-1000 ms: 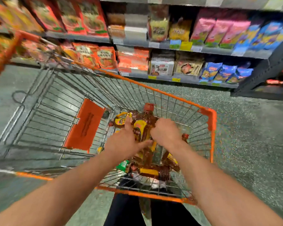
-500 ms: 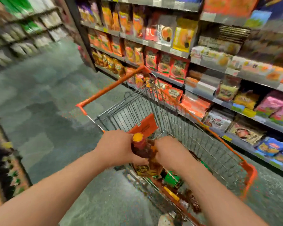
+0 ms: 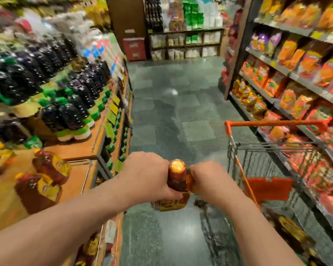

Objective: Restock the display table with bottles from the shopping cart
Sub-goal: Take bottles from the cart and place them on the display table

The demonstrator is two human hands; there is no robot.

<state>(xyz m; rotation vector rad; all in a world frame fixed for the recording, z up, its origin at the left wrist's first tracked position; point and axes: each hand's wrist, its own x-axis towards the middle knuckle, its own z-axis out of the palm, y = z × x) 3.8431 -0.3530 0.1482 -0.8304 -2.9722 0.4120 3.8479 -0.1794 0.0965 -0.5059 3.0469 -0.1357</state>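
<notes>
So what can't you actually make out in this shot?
- Bottle label: head view, blurred and partly covered by the left hand and right hand.
- Right hand's fingers: behind the bottle.
- Shopping cart contents: cut off at the lower right edge, smeared.
- Display table bottles: motion blur hides their text.

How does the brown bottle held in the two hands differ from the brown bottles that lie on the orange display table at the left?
The held brown bottle with the yellow cap stands upright in the air over the floor, gripped by the left hand and the right hand. The brown bottles on the orange display table lie tilted on its wooden top, and no hand touches them. Both kinds show dark brown contents and yellow labels.
</notes>
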